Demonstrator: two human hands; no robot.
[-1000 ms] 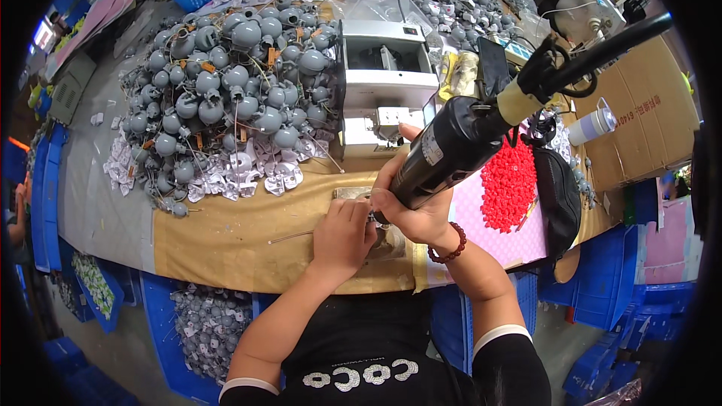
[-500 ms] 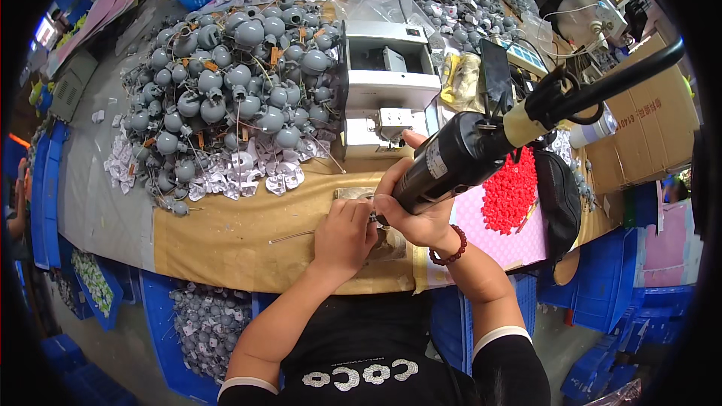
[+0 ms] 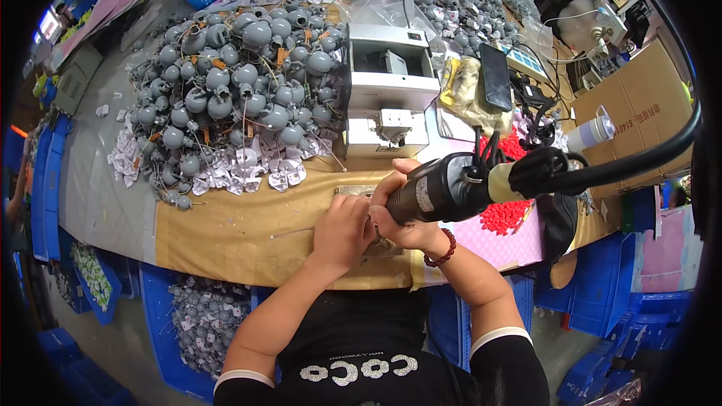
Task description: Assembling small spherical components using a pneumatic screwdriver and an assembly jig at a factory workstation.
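My right hand (image 3: pixel 404 219) is wrapped round a black electric screwdriver (image 3: pixel 435 194), which leans to the right with its thick cable rising from the back end. The screwdriver's tip is hidden by my fingers. Close against it, my left hand (image 3: pixel 343 231) has its fingers curled over something small that I cannot make out. A thin wire (image 3: pixel 292 232) sticks out to the left of that hand. Beneath both hands lies a small block-like fixture (image 3: pixel 385 248), mostly covered.
A heap of grey round housings with wires (image 3: pixel 226 90) fills the left. Straight ahead stands a white metal machine (image 3: pixel 383 94). Red small parts (image 3: pixel 505 218), a phone (image 3: pixel 495 79), a clear-sided cup (image 3: pixel 590 134) and a cardboard box (image 3: pixel 639 113) are on the right. A blue bin (image 3: pixel 162 331) sits below the table edge.
The back end of the screwdriver has swung down toward me, with my right hand turning along. Its cable now curves lower on the right. My left hand stays in nearly the same place.
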